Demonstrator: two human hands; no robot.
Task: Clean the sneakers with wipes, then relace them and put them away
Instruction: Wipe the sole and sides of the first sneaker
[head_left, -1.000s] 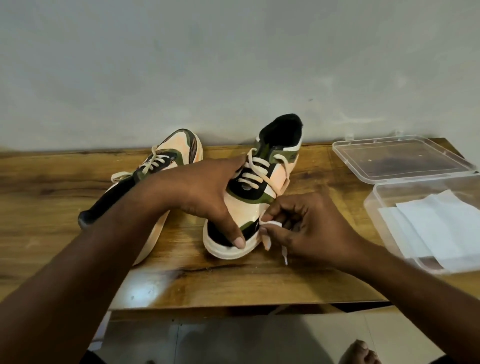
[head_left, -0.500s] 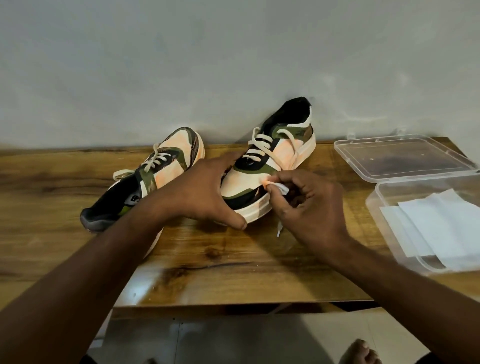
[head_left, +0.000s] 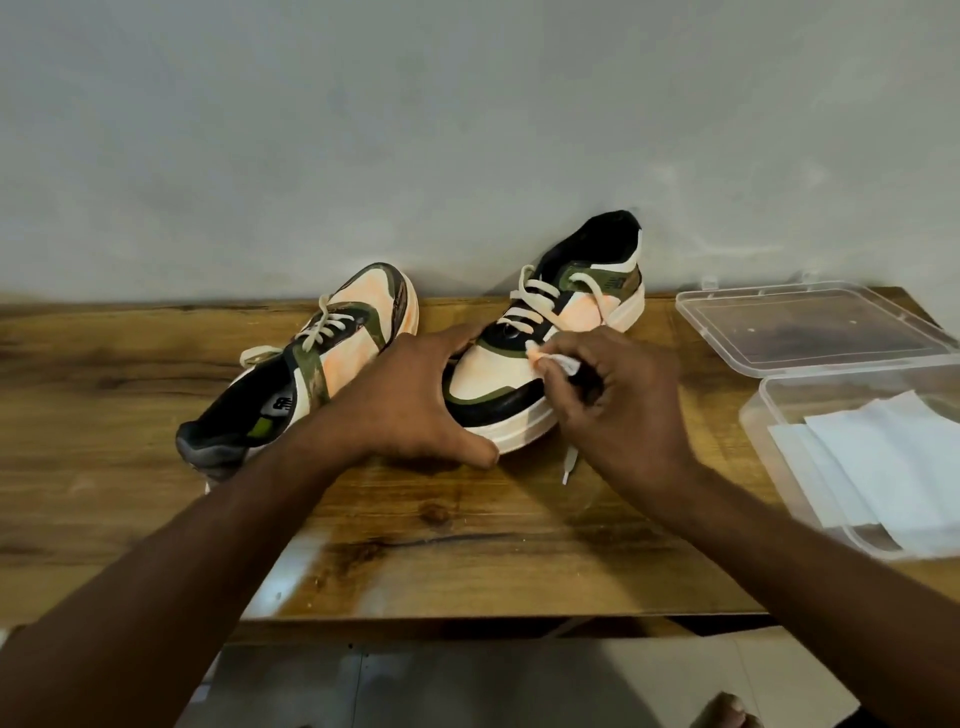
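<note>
At frame centre the left hand (head_left: 415, 405), thumb and fingers spread, grips the sneaker (head_left: 493, 376) by its toe while the right hand (head_left: 623, 410) pinches a wipe (head_left: 563, 362) against the upper: the wiping step, which likely calls next for firm rubbing strokes.

Wooden table (head_left: 156, 374) with dark grain streaks, set against a plain grey wall (head_left: 363, 130). Clear plastic box (head_left: 758, 431) at the table's right end, its open lid (head_left: 810, 332) flat just behind it. Pale tiled floor (head_left: 467, 686) below.

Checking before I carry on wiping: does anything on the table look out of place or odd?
The far-left sneaker lies tipped onto its side, and a loose lace end from the held sneaker trails on the table under the right hand. Nothing looks spilled or damaged.
</note>
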